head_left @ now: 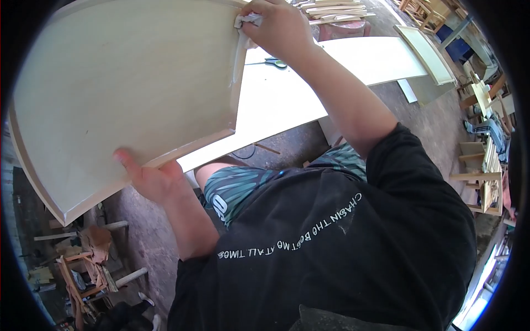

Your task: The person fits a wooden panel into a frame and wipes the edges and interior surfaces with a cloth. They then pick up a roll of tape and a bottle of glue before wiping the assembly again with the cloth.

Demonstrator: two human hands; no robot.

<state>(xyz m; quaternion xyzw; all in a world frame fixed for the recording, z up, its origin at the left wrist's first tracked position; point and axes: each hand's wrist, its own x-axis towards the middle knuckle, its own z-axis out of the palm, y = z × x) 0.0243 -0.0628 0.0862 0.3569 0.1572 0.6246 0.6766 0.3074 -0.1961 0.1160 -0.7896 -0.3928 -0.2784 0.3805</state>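
Observation:
A large pale wooden panel (pixel 127 83) with a raised rim fills the upper left, tilted up above a white tabletop (pixel 287 102). My left hand (pixel 152 179) grips its lower edge, the thumb on the panel's face and the other fingers hidden behind. At the panel's upper right corner, my right hand (pixel 279 27) pinches a crumpled white cloth (pixel 249 21) against the rim. Scissors (pixel 273 63) with dark and green handles lie on the white surface, just below my right hand.
Thin wood strips (pixel 337 10) are stacked on a reddish stool (pixel 345 30) behind the table. A framed panel (pixel 425 52) rests at the table's far right end. Wooden frames (pixel 480 176) stand along the right, and a wooden chair-like frame (pixel 83 276) is at lower left.

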